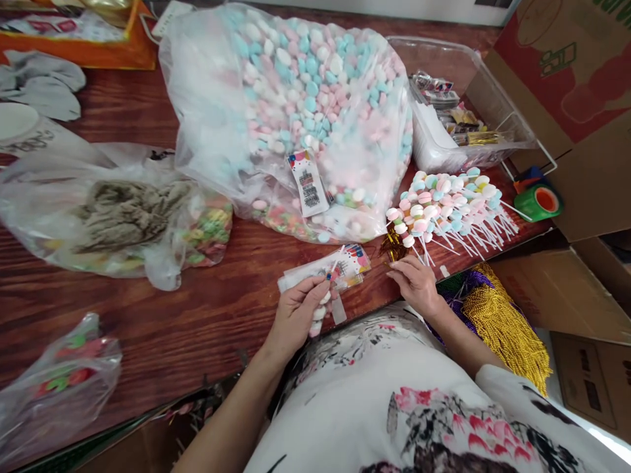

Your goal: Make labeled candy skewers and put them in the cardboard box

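My left hand (298,312) is closed around a candy skewer (321,309) with pastel pieces on a white stick, held over a small stack of clear printed sleeves (340,266) at the table's near edge. My right hand (417,284) rests on the table edge with its fingers bent, reaching into a bunch of gold twist ties (393,246); whether it grips one is hidden. Just beyond lies a pile of finished pastel candy skewers (451,203) with white sticks fanned to the right.
A big clear bag of pink, blue and white candies (305,98) fills the table's middle. Other bags (123,217) (54,387) lie left. A clear tub (458,125), green tape roll (539,202), cardboard boxes (582,98) and gold tinsel (503,325) sit right.
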The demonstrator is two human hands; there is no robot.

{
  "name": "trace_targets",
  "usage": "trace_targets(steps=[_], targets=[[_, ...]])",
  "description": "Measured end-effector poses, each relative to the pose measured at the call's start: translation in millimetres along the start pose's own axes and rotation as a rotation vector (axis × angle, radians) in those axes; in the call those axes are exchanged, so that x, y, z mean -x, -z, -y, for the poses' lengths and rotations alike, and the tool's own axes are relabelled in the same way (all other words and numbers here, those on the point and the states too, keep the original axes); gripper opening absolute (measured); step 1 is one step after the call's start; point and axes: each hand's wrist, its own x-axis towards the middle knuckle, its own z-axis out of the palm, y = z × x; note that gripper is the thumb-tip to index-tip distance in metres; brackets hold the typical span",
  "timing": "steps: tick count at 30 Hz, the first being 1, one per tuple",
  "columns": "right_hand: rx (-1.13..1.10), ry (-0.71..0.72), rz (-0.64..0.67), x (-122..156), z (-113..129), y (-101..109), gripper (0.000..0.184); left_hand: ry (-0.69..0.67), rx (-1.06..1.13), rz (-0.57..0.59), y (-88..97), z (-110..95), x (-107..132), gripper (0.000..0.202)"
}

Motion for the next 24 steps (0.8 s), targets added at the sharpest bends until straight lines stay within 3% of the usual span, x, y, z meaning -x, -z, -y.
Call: trace_targets(steps=[6, 10, 14, 16, 24], targets=[[0.072, 0.053, 0.071, -0.9, -2.4, -0.2, 0.021, 0.055, -0.037, -0.013, -0.6, -3.2, 1.3, 0.036], [0.194, 0.064, 0.18, -6.2, -2.2, 0.7, 0.027, -0.001, -0.058, -0.044, -1.1, -9.9, 2.4, 0.035], [0.162, 0.026, 0.055, -9.0, 1.1, 3.7, 0.021, -0.052, -0.042, -0.098, 6.0, -13.1, 2.9, 0.036], [0.181, 0.032, 0.055, -9.1, 2.9, 3.3, 0.017, -0.062, -0.023, -0.121, 10.1, -12.6, 3.8, 0.037], [0.458, 0.107, 0.339, -15.7, 11.7, -20.1, 0.018, -0.108, -0.077, -0.108, 14.8, -5.0, 8.5, 0.036]])
